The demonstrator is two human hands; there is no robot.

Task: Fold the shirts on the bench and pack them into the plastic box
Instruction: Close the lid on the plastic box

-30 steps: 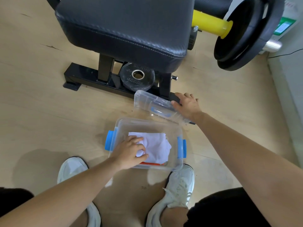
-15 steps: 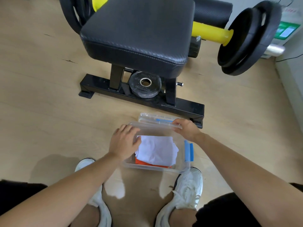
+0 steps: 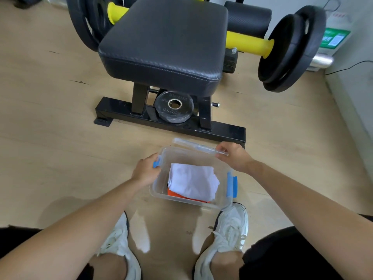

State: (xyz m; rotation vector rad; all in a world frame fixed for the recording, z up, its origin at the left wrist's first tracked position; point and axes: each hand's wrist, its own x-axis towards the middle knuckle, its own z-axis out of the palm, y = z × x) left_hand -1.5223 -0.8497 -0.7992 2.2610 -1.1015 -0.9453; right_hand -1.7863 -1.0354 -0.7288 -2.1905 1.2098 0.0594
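A clear plastic box with blue side clips stands on the floor between my feet. Inside it a folded white shirt lies on top of an orange one, only an edge of which shows. My left hand grips the box's left rim at the blue clip. My right hand pinches the right end of the clear lid, which hovers over the box's far edge. The black padded bench beyond has nothing on its seat.
The bench's black steel foot runs just behind the box, with a small weight plate resting on it. A barbell with a yellow sleeve and black plates lies behind the bench. My white shoes flank the near floor.
My left hand left the white shirt and moved to the box's left rim. My right hand brought the lid from leaning against the bench foot over to the box's far edge.
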